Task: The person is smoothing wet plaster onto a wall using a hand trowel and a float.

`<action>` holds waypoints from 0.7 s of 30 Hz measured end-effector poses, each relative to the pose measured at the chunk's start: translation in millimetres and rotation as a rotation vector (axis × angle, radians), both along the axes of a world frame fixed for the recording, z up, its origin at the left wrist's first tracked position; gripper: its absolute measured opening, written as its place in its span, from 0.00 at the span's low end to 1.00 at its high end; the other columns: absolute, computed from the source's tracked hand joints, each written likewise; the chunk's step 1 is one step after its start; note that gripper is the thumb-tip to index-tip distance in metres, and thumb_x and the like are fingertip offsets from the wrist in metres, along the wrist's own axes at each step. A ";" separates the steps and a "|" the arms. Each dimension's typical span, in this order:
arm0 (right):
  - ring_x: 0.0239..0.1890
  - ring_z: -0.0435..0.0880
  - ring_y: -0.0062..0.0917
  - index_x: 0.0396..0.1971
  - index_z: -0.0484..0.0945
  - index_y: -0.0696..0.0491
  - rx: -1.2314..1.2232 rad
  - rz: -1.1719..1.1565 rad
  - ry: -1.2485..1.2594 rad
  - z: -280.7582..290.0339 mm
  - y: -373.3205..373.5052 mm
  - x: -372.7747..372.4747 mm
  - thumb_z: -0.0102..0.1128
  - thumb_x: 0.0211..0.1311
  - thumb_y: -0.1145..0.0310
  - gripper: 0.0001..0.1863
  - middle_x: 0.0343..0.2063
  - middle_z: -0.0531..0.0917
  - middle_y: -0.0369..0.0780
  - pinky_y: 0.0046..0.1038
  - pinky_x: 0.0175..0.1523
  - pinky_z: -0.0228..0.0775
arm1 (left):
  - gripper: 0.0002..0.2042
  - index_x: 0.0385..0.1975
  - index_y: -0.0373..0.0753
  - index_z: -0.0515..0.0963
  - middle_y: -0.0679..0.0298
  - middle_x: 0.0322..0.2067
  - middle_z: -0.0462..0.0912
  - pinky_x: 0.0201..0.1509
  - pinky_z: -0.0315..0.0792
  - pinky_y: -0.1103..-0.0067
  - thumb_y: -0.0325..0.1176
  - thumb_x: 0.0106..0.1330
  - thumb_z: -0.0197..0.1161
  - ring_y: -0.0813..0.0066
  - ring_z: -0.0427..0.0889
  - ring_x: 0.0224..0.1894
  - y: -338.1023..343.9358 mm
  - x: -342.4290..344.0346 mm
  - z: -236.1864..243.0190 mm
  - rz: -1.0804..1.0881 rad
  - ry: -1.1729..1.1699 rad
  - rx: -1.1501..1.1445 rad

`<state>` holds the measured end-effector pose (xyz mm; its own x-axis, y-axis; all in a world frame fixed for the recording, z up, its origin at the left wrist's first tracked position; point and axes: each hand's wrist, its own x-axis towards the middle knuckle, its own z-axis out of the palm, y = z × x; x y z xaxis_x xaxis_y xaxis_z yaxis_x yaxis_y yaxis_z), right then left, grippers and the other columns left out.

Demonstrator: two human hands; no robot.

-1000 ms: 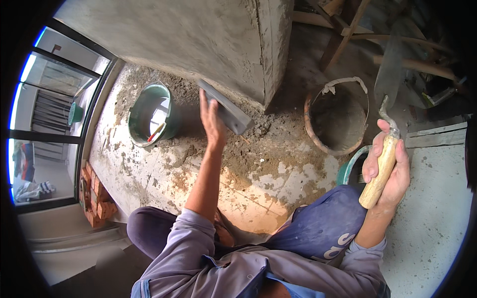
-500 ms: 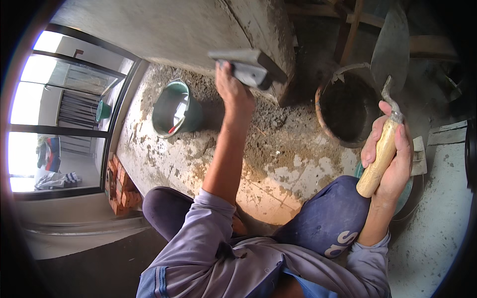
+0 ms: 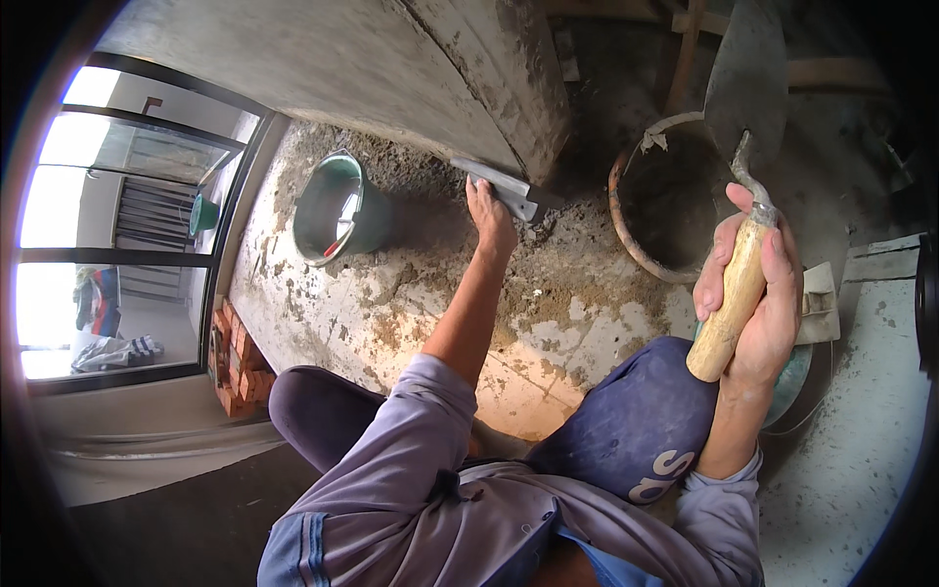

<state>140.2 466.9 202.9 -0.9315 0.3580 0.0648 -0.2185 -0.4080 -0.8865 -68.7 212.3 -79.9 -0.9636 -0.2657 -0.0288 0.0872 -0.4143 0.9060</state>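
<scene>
My left hand (image 3: 494,220) grips a grey, flat plastering float (image 3: 515,195) against or beside the foot of the rough cement wall (image 3: 323,54), near its corner. My right hand (image 3: 758,313) is wrapped round the pale wooden handle of a trowel (image 3: 743,68), held upright at the right with its grey blade at the top. A round bucket (image 3: 618,220) with a worn rim and dark inside stands just left of the trowel. Loose wet mortar (image 3: 401,157) lies along the wall's foot.
A green bucket (image 3: 370,220) stands on the mortar-spattered floor (image 3: 323,313) at the left, stacked red bricks (image 3: 240,362) by a glazed door frame (image 3: 127,254). Timber pieces (image 3: 690,49) stand behind the trowel. A pale board (image 3: 861,391) lies at the right, and my bent knees are below.
My left hand and float rose along the wall, then came down to its foot, further right than at first. The view has shifted slightly. My right hand still holds the trowel upright.
</scene>
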 end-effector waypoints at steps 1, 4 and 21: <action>0.16 0.71 0.16 0.63 0.68 0.66 0.015 -0.013 0.003 -0.2 2.8 0.7 0.37 0.79 0.58 0.27 0.31 0.74 0.37 0.19 0.19 0.65 | 0.19 0.66 0.39 0.63 0.57 0.57 0.75 0.64 0.72 0.67 0.37 0.81 0.43 0.62 0.77 0.58 10.0 -5.5 10.2 -0.003 -0.037 0.033; 0.16 0.71 0.16 0.62 0.68 0.66 0.010 -0.016 0.042 -0.8 7.7 0.9 0.37 0.79 0.58 0.27 0.31 0.74 0.37 0.19 0.19 0.65 | 0.18 0.63 0.38 0.66 0.58 0.53 0.76 0.63 0.74 0.67 0.36 0.78 0.44 0.62 0.77 0.57 18.9 -8.5 89.2 -0.031 -0.036 0.154; 0.16 0.72 0.17 0.60 0.69 0.66 0.027 -0.084 -0.002 3.0 4.9 16.4 0.41 0.77 0.58 0.26 0.32 0.76 0.40 0.19 0.19 0.65 | 0.17 0.63 0.40 0.65 0.59 0.55 0.74 0.61 0.74 0.67 0.36 0.80 0.40 0.65 0.77 0.57 15.8 -2.0 46.4 -0.009 0.036 0.093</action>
